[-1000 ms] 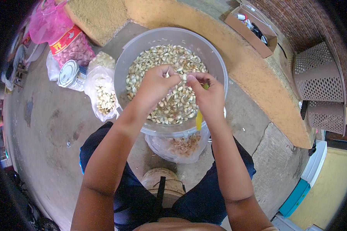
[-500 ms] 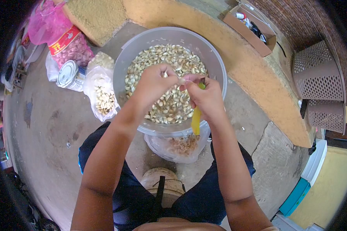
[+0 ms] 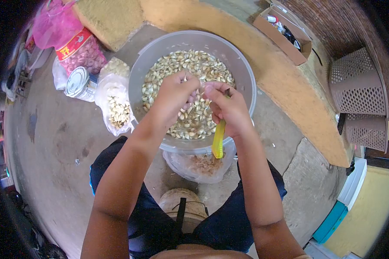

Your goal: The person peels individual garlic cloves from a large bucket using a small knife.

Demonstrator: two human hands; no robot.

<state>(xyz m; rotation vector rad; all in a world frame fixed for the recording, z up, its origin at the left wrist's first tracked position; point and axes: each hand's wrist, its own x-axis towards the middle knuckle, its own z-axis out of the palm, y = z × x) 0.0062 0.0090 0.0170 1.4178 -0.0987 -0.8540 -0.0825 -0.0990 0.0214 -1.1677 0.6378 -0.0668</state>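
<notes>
My left hand (image 3: 176, 96) is over the wide grey tub (image 3: 138, 73), its thumb and fingers pinched on a small pale garlic clove, mostly hidden. Close to its right, my right hand (image 3: 231, 110) is wrapped round a small knife with a yellow handle (image 3: 218, 140), which points down past the palm; a bit of dark blade shows near the index finger. The thumb and fingertip of this hand come up to the left fingertips. Below both hands, many unpeeled garlic cloves (image 3: 190, 123) fill the tub, seemingly in water.
Left of the tub lies a white plastic bag of peeled cloves (image 3: 118, 113), beside a large can (image 3: 78, 82) and a pink net sack of garlic (image 3: 84, 56). A clear bag of peelings (image 3: 205, 164) sits in front, near a bucket (image 3: 181, 203) between my legs. A yellow ledge (image 3: 289, 95) curves behind.
My left hand has turned and drawn slightly away from the right fingertips. The yellow handle has tilted, its lower end swinging down and left. The view has shifted slightly.
</notes>
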